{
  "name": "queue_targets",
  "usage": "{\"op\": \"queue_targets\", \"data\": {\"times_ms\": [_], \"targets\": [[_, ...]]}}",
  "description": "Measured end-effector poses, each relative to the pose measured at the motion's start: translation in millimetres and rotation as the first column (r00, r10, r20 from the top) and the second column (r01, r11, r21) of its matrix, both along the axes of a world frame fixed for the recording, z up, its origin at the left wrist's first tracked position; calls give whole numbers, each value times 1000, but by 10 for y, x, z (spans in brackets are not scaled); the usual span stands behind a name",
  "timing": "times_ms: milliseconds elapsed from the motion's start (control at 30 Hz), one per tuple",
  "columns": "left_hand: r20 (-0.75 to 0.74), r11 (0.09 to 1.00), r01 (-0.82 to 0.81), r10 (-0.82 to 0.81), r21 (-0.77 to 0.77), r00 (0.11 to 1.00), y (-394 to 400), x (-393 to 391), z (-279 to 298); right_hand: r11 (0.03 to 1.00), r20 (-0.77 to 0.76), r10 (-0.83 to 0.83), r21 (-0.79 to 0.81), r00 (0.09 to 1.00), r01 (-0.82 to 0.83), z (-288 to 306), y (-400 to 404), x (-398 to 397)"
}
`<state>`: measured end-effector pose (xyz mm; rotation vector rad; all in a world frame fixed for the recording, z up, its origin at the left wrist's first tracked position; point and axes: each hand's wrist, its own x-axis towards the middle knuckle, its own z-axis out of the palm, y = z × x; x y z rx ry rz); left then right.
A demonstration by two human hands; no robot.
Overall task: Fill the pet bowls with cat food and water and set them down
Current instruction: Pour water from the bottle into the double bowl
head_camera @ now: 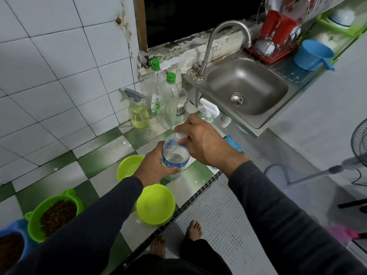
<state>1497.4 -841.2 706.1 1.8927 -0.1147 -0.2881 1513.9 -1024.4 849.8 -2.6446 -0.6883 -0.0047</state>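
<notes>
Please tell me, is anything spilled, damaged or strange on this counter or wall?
No spill shows. The damage is in the building: a hole in the wall tile and dark, peeling, stained paint on the window ledge behind the sink. Bowls and bottles stand upright.

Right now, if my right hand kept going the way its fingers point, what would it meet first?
Probably the clear soap bottle with the green cap, beyond the white cap your right hand pinches; depth is unclear.

Dim, cool indoor light falls from above; the window [190,18] is black. Glare streaks the counter [188,187] and sink [258,86]. Wide-angle bending curves the edges, and the far-right fan [359,143] looks soft.
</notes>
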Motion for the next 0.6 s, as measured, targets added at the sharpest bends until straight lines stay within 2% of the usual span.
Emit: {"op": "queue_targets", "data": {"times_ms": [100, 200, 267, 500, 600], "targets": [[9, 1000, 4, -4, 6, 1000, 2, 7, -8, 998, 15, 63, 0, 998, -63, 20, -23, 9], [9, 1000, -3, 3, 12, 1000, -9, 10, -8, 997, -39, -67, -25, 997, 66, 63, 15, 2], [9, 1000, 5, -6, 17, 1000, -20, 14, 0, 990, -12, -121, -71, 993, 120, 91, 57, 3], [-5, 1000, 9, -9, 0, 1000, -1, 7, -9, 993, 20, 111, -42, 994, -110, 80, 37, 21], [0, 1000, 4, -4, 1, 1000, -3, 19, -4, 999, -38, 40, -25, 998, -41, 108, 54, -17]]}}
